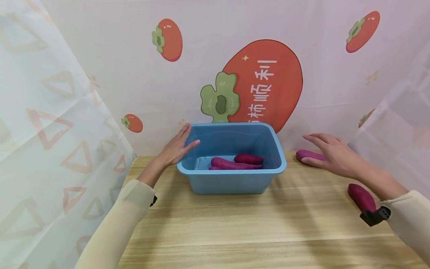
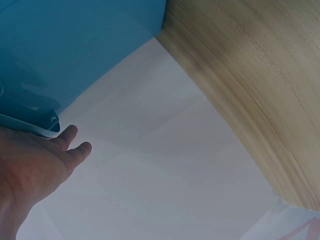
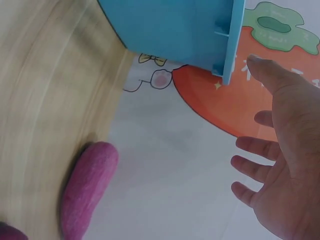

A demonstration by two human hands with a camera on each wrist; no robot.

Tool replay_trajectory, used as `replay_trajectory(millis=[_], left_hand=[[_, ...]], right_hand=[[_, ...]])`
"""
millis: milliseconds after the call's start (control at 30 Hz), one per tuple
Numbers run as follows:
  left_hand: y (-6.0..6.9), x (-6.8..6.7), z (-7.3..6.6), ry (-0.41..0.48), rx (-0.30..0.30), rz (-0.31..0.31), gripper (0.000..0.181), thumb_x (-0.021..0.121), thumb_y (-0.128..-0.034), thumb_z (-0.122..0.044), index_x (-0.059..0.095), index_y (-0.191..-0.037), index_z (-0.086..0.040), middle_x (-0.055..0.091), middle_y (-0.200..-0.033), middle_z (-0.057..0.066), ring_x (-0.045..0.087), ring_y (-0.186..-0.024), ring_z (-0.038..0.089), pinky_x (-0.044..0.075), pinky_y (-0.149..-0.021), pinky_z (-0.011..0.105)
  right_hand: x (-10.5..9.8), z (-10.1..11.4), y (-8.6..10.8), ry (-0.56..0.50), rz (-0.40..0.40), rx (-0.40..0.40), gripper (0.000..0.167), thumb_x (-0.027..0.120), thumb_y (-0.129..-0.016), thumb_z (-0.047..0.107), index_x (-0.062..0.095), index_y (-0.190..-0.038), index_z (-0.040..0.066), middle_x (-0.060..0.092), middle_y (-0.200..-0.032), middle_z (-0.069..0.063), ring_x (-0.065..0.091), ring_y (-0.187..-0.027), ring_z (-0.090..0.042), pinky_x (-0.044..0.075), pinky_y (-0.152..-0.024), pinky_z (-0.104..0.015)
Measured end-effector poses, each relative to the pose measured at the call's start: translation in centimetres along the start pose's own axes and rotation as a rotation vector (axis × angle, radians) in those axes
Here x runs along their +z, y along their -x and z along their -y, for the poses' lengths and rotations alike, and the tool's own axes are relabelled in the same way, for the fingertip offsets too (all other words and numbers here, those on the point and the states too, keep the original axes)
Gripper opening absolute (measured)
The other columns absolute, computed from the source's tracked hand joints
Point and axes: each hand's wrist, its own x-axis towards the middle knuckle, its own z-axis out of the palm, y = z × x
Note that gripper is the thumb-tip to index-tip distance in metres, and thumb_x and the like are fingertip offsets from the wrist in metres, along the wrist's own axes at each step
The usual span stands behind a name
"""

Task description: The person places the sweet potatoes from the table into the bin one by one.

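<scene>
A blue plastic bin stands on the table with several purple sweet potatoes lying in it. My left hand rests against the bin's left rim, fingers extended along it and the thumb over the inside. In the left wrist view two fingertips of that hand stick out past the rim. To the bin's right, my right hand hovers above a sweet potato near the back wall, partly covering it in the head view. The right wrist view shows this hand with fingers spread, apart from the sweet potato.
Another sweet potato lies on the table below my right wrist. The wooden table ends at a back sheet printed with persimmons. Patterned sheets also hang at the left and right sides.
</scene>
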Motion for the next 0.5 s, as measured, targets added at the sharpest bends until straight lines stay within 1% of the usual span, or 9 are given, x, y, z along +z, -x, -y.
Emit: replay_trajectory(millis=[100,267,433,500], left_hand=[[0.0,-0.1,0.0,0.004,-0.002,-0.002,0.094,0.036,-0.1059,-0.068,0.001,-0.170,-0.009,-0.002,-0.179,0.009,0.003,-0.165,0.034,0.014,-0.129,0.062],[0.0,-0.1,0.1,0.006,0.000,-0.005,0.096,0.035,-0.1051,-0.070,0.002,-0.170,-0.008,-0.002,-0.179,0.010,0.003,-0.165,0.035,0.014,-0.129,0.062],[0.0,-0.1,0.0,0.008,-0.002,-0.001,0.096,0.034,-0.1050,-0.071,0.001,-0.170,-0.009,-0.002,-0.179,0.010,0.003,-0.165,0.034,0.014,-0.129,0.062],[0.1,-0.1,-0.1,0.005,-0.002,0.000,0.095,0.035,-0.1053,-0.070,0.001,-0.170,-0.009,-0.002,-0.179,0.009,0.003,-0.165,0.034,0.014,-0.129,0.062]], right_hand=[[0.3,-0.6,0.6,0.010,-0.030,-0.017,0.079,0.087,-0.087,0.038,0.055,-0.151,0.003,0.055,-0.146,-0.028,0.051,-0.133,-0.054,0.034,-0.105,-0.078],[0.7,-1.4,1.7,0.035,-0.057,-0.038,0.078,0.088,-0.086,0.037,0.056,-0.148,0.002,0.056,-0.143,-0.028,0.054,-0.127,-0.054,0.039,-0.098,-0.077],[1.2,-2.2,2.7,0.033,-0.058,-0.016,0.077,0.088,-0.087,0.036,0.056,-0.148,0.002,0.056,-0.141,-0.029,0.055,-0.126,-0.053,0.037,-0.095,-0.074],[1.4,-2.6,3.1,0.023,-0.058,-0.010,0.077,0.088,-0.086,0.035,0.056,-0.148,0.002,0.056,-0.141,-0.029,0.055,-0.125,-0.053,0.036,-0.097,-0.074]])
